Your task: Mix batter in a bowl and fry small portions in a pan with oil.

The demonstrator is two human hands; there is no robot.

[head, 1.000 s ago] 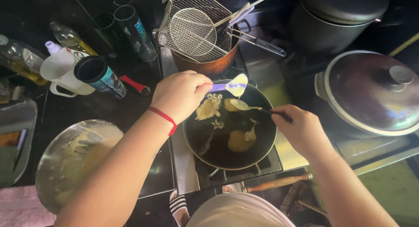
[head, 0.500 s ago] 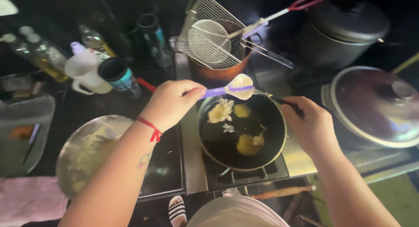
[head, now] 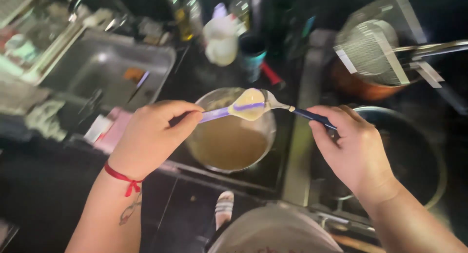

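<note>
Over the batter bowl (head: 229,141), centre of view, both hands meet. Left hand (head: 151,136) has fingers curled shut around the lilac handle of a spatula (head: 246,106); its blade is loaded with pale yellow batter and hangs just above the bowl's far rim. Right hand (head: 353,146) has fingers closed on the dark blue handle of a spoon (head: 287,108); the metal spoon bowl touches the batter-coated spatula blade. Whether the spoon carries batter itself, cannot tell, it is hidden behind the blade.

Batter bowl is round, metal, holds tan batter, sits on the dark worktop (head: 200,77) left of the stove. A red string bracelet (head: 124,179) is on the left wrist, small tattoo below it.

Right of the bowl, under the right hand: dark frying pan (head: 414,150) on the burner, contents not readable, blurred. Behind it a wire mesh skimmer (head: 375,51) rests across a copper-coloured pot (head: 356,85).

Far side of the worktop: white jug (head: 222,41), dark cup (head: 253,53) beside it, a red-handled tool (head: 270,75) near the cup, bottles (head: 187,12) behind. Upper left: metal tray (head: 107,68) with small bits inside. Pink cloth (head: 114,129) lies just left of the left hand. Bottom centre: a sandalled foot (head: 224,209) on the floor.
</note>
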